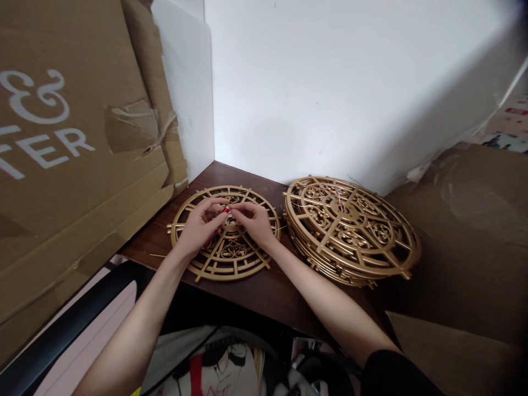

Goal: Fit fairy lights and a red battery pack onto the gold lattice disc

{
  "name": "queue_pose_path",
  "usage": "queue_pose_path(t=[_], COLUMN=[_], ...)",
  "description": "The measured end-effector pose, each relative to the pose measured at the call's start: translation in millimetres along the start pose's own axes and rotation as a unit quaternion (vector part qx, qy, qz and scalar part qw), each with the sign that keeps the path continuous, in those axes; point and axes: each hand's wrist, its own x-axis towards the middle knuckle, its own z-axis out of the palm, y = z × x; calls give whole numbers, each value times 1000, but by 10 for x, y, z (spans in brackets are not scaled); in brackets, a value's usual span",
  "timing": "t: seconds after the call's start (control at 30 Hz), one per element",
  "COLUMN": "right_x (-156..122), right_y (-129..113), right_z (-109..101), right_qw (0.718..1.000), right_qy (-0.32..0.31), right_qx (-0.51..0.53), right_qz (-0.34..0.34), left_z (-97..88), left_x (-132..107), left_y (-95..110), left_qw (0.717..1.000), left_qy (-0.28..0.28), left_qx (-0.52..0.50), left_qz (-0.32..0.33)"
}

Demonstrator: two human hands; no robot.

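Both my hands meet over the centre of a gold, openwork wheel-shaped frame (235, 269) that lies flat on the dark wooden table. My left hand (198, 225) pinches a small red piece with a pale end (226, 209) between thumb and fingers. From the right, the thumb and fingertips of my right hand (254, 221) are closed close beside that piece; what they grip is too small to make out. Something else red (211, 240) shows partly under my left hand, mostly hidden. Thin wires run around the middle of the frame.
A stack of similar gold round frames (350, 231) stands to the right, with red and white wires on its top one. Cardboard boxes flank the table at left (82, 165) and right (462, 236). A white wall (330, 82) closes the back. A yellow strand (157, 255) sticks out at left.
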Motion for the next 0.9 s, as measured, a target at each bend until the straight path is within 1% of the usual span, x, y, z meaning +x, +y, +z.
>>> queue_pose_path(t=[0.47,0.9], right_x=[2,0], right_y=[24,15], right_z=[-2,-8], right_qw=[999,999], right_qy=[5,-6], right_qx=[-27,-26], right_qz=[-25,-18], left_z=[1,4], left_x=[-4,-10], left_y=[3,13], left_qw=[1000,1000], left_qy=[-2,14], left_qx=[4,9], left_qz=[3,-10])
